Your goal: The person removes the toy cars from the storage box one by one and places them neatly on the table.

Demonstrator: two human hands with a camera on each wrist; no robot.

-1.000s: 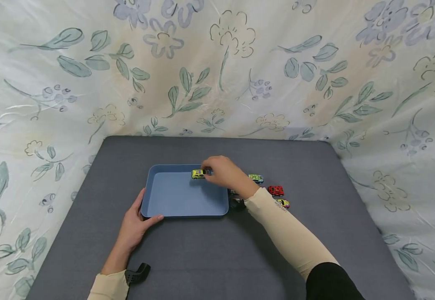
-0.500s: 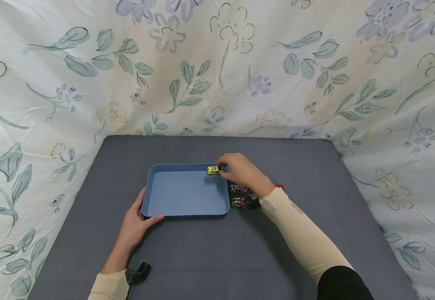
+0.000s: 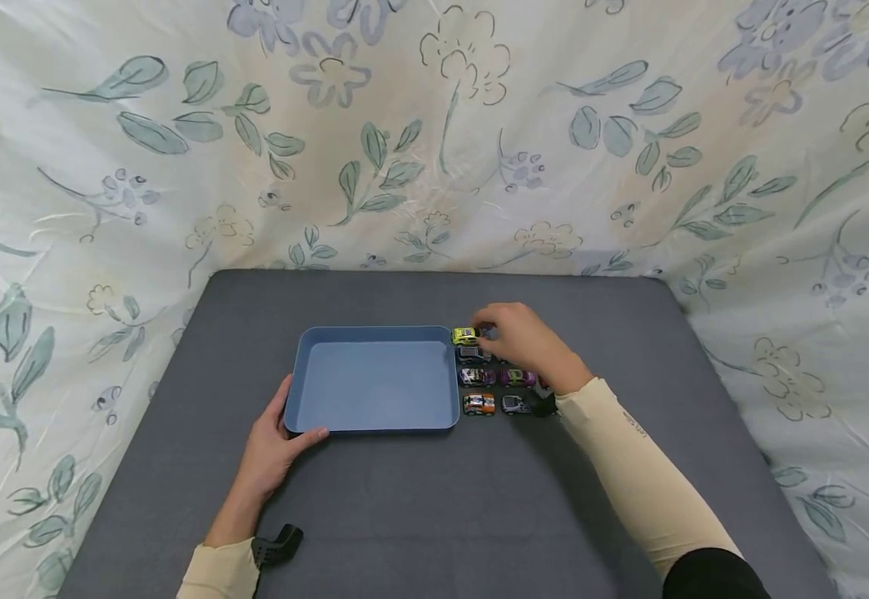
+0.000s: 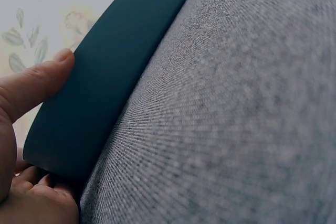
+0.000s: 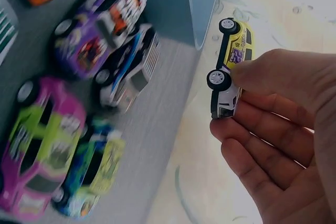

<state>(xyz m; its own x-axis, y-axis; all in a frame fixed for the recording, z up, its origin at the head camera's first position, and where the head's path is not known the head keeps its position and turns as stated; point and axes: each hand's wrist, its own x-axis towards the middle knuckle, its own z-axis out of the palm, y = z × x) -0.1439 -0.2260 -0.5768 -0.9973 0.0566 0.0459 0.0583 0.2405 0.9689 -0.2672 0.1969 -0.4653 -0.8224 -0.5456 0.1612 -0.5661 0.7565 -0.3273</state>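
My right hand (image 3: 520,337) pinches a yellow toy car (image 3: 465,336) between thumb and fingers, just past the blue tray's far right corner. In the right wrist view that yellow and white toy car (image 5: 231,61) hangs above the table, its wheels showing. My left hand (image 3: 265,445) holds the near left corner of the blue tray (image 3: 374,430), thumb along the front rim and fingers at the left side. Close up in the left wrist view, the thumb (image 4: 44,80) lies against the tray's wall (image 4: 100,77). Nothing lies in the tray.
Several toy cars stand in rows right of the tray, among them an orange car (image 3: 479,404), a purple and white car (image 3: 477,377) and a grey car (image 3: 515,404). My right arm hides others. A floral cloth (image 3: 434,166) hangs behind the grey table (image 3: 404,507).
My right hand has carried the yellow car rightward from above the tray to beyond its right edge, beside the other cars. The left hand and the tray have stayed put.
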